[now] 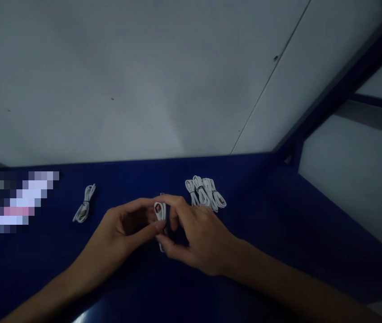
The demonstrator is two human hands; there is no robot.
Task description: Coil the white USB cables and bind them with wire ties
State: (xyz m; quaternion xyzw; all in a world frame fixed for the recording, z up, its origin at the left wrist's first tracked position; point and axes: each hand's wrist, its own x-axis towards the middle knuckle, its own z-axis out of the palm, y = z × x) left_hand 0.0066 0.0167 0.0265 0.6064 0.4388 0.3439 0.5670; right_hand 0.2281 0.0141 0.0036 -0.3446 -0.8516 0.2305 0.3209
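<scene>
Between my two hands is a coiled white cable [160,211], standing roughly upright above the blue surface. My left hand [126,226] pinches it from the left with thumb and fingers. From the right, my right hand [191,233] grips the same cable, its thumb low and its index finger at the top. A metal connector shows near the upper loop. Beyond my right hand lie several bundled white cables [204,192] with dark ties, side by side. To the left, a single tied white cable [85,204] rests on the surface.
A blue tabletop [137,179] runs back to a pale grey wall panel [126,80]. At the far left is a pixelated, bright object [25,202]. A dark blue frame post [328,98] slants along the right side.
</scene>
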